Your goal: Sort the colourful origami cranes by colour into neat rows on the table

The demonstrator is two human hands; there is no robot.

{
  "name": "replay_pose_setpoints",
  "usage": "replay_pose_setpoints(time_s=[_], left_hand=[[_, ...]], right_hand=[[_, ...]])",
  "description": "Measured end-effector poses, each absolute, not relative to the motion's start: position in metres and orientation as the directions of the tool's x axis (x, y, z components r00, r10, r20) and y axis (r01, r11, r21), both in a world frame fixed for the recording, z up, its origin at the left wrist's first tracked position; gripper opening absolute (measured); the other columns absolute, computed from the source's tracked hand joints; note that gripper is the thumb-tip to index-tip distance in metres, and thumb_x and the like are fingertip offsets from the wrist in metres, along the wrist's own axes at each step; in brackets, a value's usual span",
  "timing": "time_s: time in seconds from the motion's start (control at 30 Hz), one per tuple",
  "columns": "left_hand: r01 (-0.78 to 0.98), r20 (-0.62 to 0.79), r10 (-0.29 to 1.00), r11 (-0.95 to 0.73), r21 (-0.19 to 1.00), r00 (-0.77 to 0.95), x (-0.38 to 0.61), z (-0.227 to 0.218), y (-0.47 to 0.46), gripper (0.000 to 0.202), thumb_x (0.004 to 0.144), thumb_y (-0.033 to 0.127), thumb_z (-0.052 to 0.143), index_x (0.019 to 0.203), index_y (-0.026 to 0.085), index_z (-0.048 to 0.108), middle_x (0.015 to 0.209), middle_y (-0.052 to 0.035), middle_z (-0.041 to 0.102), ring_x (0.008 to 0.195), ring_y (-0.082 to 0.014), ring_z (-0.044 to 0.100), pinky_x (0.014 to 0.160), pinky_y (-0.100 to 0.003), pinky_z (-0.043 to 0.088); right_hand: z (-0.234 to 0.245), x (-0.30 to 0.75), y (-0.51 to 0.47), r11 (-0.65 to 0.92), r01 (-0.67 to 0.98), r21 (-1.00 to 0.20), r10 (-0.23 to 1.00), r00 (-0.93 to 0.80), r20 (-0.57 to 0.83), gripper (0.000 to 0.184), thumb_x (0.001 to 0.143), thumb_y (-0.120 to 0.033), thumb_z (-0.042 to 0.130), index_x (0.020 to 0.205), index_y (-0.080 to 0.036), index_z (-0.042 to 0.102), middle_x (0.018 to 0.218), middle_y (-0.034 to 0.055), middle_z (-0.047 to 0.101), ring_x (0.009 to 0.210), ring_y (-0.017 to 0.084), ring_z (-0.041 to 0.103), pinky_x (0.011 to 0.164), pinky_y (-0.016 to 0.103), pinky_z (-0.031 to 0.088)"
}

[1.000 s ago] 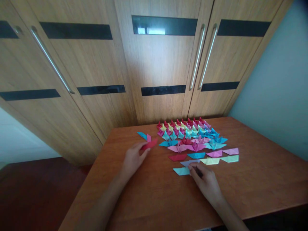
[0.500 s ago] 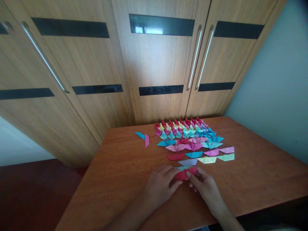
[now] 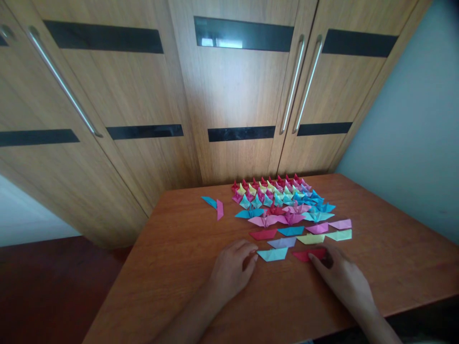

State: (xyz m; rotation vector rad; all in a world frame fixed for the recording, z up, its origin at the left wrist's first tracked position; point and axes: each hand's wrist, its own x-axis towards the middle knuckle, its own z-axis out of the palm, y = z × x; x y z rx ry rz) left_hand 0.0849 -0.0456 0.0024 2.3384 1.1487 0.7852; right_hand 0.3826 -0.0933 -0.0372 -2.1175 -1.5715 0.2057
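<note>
A red folded paper piece (image 3: pixel 303 255) is pinched at its right end between the thumb and fingers of my right hand (image 3: pixel 342 274), low at the table top. To its left lies a light-blue folded paper piece (image 3: pixel 273 254), flat with pointed ends. My left hand (image 3: pixel 233 267) rests by that piece's left tip, fingers curved and thumb apart, with nothing plainly between them; whether it touches the tip I cannot tell. Just behind are more folded pieces: a lilac one (image 3: pixel 282 242), a pale yellow one (image 3: pixel 311 239) and a pale green one (image 3: pixel 339 235).
Rows of paper cranes (image 3: pixel 276 198) in several colours stand towards the back of the wooden table (image 3: pixel 172 267). A blue strip (image 3: pixel 208 201) and a pink strip (image 3: pixel 220 210) lie at the left. A wooden wardrobe (image 3: pixel 236 91) rises behind; a wall (image 3: pixel 412 143) borders the right.
My right hand has moved right with the red folded piece. My left hand has let go of that piece and shifted slightly left, so the light-blue piece shows fully.
</note>
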Motion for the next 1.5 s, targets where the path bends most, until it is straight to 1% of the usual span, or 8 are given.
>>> replay_pose_setpoints(time_s=[0.13,0.23,0.63,0.9,1.03,1.17,1.3,1.5], left_hand=[[0.565,0.299,0.812,-0.569,0.598,0.501,0.085,0.003,-0.046,0.020,0.088,0.019,0.046,0.099,0.023,0.062,0.095,-0.0043,0.065,0.087,-0.0175,0.061,0.079,-0.029,0.050],[0.566,0.300,0.815,-0.565,0.600,0.496,0.084,0.003,-0.046,0.021,0.087,0.019,0.046,0.099,0.023,0.063,0.095,-0.0040,0.065,0.087,-0.0174,0.061,0.079,-0.029,0.050],[0.589,0.303,0.833,-0.544,0.598,0.462,0.079,0.008,-0.040,0.020,0.087,0.020,0.047,0.097,0.023,0.064,0.096,-0.0039,0.066,0.087,-0.0174,0.062,0.077,-0.029,0.050],[0.638,0.323,0.875,-0.484,0.598,0.361,0.065,0.004,-0.024,0.020,0.087,0.021,0.047,0.099,0.024,0.063,0.095,-0.0036,0.067,0.085,-0.0174,0.062,0.078,-0.029,0.049],[0.725,0.303,0.914,-0.399,0.562,0.269,0.050,-0.004,-0.006,0.021,0.086,0.021,0.049,0.102,0.024,0.062,0.101,-0.0034,0.066,0.089,-0.0179,0.062,0.080,-0.029,0.049],[0.852,0.290,0.936,-0.312,0.420,0.200,0.029,-0.010,0.017,0.020,0.085,0.024,0.051,0.102,0.021,0.062,0.103,-0.0055,0.064,0.093,-0.0201,0.060,0.082,-0.031,0.047],[0.918,0.308,0.937,-0.259,0.300,0.164,0.013,-0.013,0.042,0.022,0.086,0.025,0.050,0.105,0.020,0.061,0.107,-0.0072,0.061,0.097,-0.0206,0.058,0.087,-0.031,0.046],[0.950,0.348,0.922,-0.246,0.194,0.168,0.001,-0.014,0.080,0.042,0.083,0.011,0.044,0.124,0.016,0.050,0.136,-0.0109,0.045,0.122,-0.0239,0.043,0.104,-0.037,0.033]], right_hand=[[-0.042,0.379,-0.090,-0.240,0.902,-0.359,0.911,0.336,0.237,0.047,0.080,-0.056,0.049,0.113,-0.023,0.056,0.111,0.0098,0.061,0.091,0.026,0.063,0.068,0.035,0.049],[-0.042,0.377,-0.088,-0.236,0.907,-0.349,0.906,0.335,0.257,0.051,0.080,-0.057,0.049,0.117,-0.023,0.054,0.118,0.0101,0.057,0.095,0.027,0.061,0.070,0.036,0.049],[-0.040,0.373,-0.083,-0.196,0.872,-0.449,0.926,0.315,0.208,0.045,0.081,-0.054,0.051,0.115,-0.025,0.054,0.097,0.0065,0.063,0.081,0.024,0.063,0.070,0.035,0.048],[-0.032,0.367,-0.085,-0.129,0.788,-0.602,0.908,0.339,0.248,0.047,0.078,-0.055,0.052,0.112,-0.022,0.056,0.087,0.0044,0.065,0.071,0.021,0.062,0.060,0.030,0.047],[-0.020,0.332,-0.075,0.037,0.719,-0.694,0.944,0.203,0.261,0.037,0.083,-0.047,0.050,0.109,-0.021,0.059,0.078,0.0031,0.066,0.059,0.017,0.058,0.055,0.027,0.046],[-0.009,0.280,-0.058,0.220,0.637,-0.739,0.960,-0.005,0.281,0.022,0.085,-0.034,0.049,0.092,-0.021,0.065,0.076,0.0031,0.067,0.065,0.017,0.060,0.060,0.026,0.046],[-0.004,0.235,-0.047,0.338,0.596,-0.728,0.940,-0.182,0.287,0.017,0.085,-0.024,0.047,0.085,-0.021,0.064,0.077,0.0016,0.067,0.069,0.016,0.061,0.064,0.026,0.046],[-0.009,0.214,-0.055,0.457,0.550,-0.699,0.889,-0.294,0.350,0.020,0.084,-0.015,0.046,0.087,-0.022,0.064,0.085,0.0003,0.068,0.077,0.015,0.062,0.070,0.025,0.045]])
